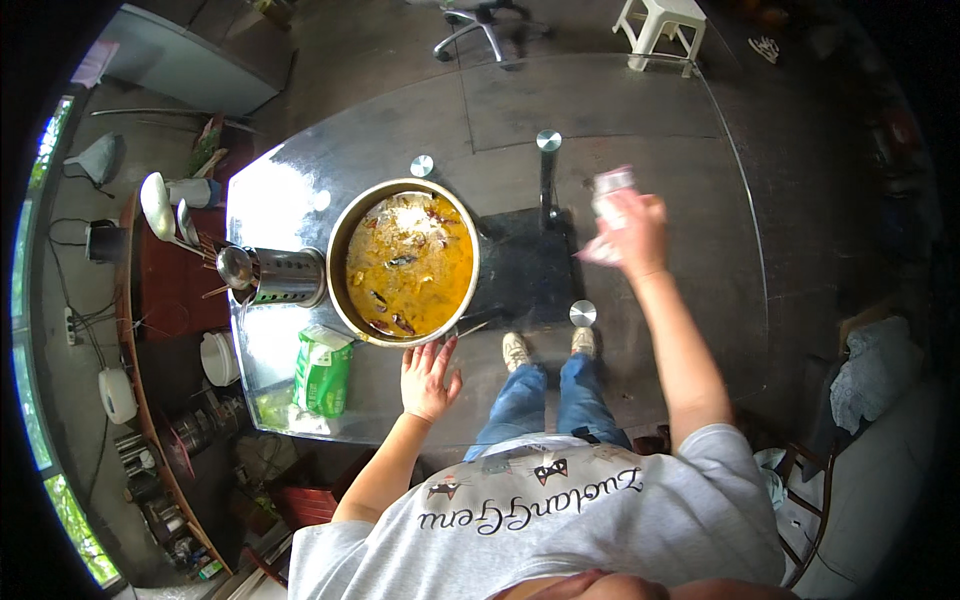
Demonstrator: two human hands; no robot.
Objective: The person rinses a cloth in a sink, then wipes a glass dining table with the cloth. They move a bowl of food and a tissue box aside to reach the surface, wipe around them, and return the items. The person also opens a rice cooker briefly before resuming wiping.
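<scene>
A round metal pot [335, 315] stands on the glass tabletop [660, 360], filled with yellow-orange soup [420, 270] in which dark red chili pieces float. My left hand [429, 382] lies at the pot's near side, palm down and fingers spread, its fingertips at or just under the rim; contact cannot be made out. Farther right, my right hand [637, 232] grips a pink and white cloth [615, 191], blurred by motion, over the glass. Both ends of the cloth stick out from the fingers.
Left of the pot, a perforated metal utensil holder [289, 277] lies or leans with ladles [157, 206] and chopsticks. A green tissue pack [322, 375] is near the left edge. A white plastic stool [664, 26] and an office chair base [472, 30] stand beyond the table.
</scene>
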